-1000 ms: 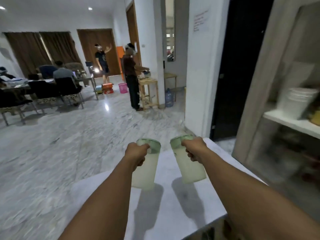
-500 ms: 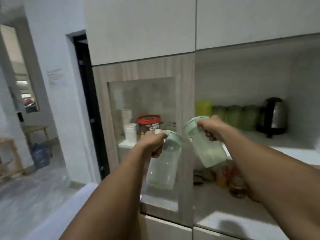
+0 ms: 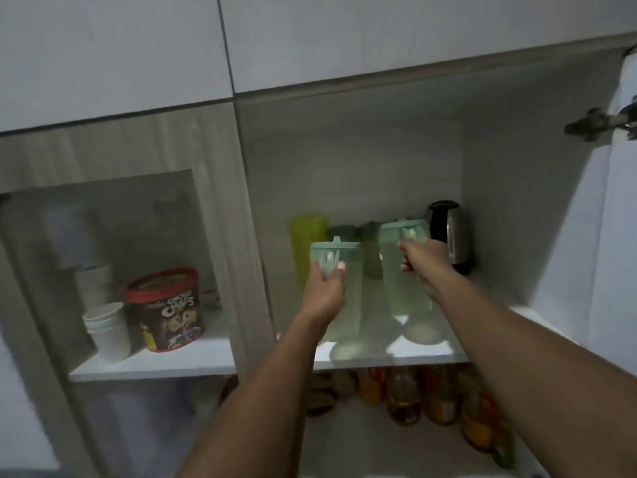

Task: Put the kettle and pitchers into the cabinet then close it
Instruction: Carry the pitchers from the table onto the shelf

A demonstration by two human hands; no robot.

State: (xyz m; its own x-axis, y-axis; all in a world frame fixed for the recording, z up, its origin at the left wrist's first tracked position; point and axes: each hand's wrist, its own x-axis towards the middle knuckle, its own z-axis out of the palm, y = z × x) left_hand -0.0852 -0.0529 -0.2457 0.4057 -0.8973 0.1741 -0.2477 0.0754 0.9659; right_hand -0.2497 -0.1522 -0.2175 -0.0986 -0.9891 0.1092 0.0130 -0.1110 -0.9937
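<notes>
Two clear pitchers with pale green lids are inside the open cabinet, over its white shelf (image 3: 386, 357). My left hand (image 3: 324, 291) grips the handle of the left pitcher (image 3: 346, 298), whose base is at the shelf. My right hand (image 3: 425, 263) is shut on the handle of the right pitcher (image 3: 396, 270), which stands slightly deeper. A steel and black kettle (image 3: 451, 236) stands at the back right of the same shelf. Behind the pitchers are a yellow-green pitcher (image 3: 306, 243) and darker green ones (image 3: 370, 257).
The cabinet door (image 3: 620, 219) hangs open at the right, with a hinge (image 3: 599, 124) near its top. The left compartment holds stacked white cups (image 3: 108, 332) and a cereal tub (image 3: 167, 308) behind a glass door. Bottles (image 3: 437, 398) fill the shelf below.
I have turned from the room and counter to the cabinet. Both hands carried the pitchers forward and up into the open compartment, down toward the shelf.
</notes>
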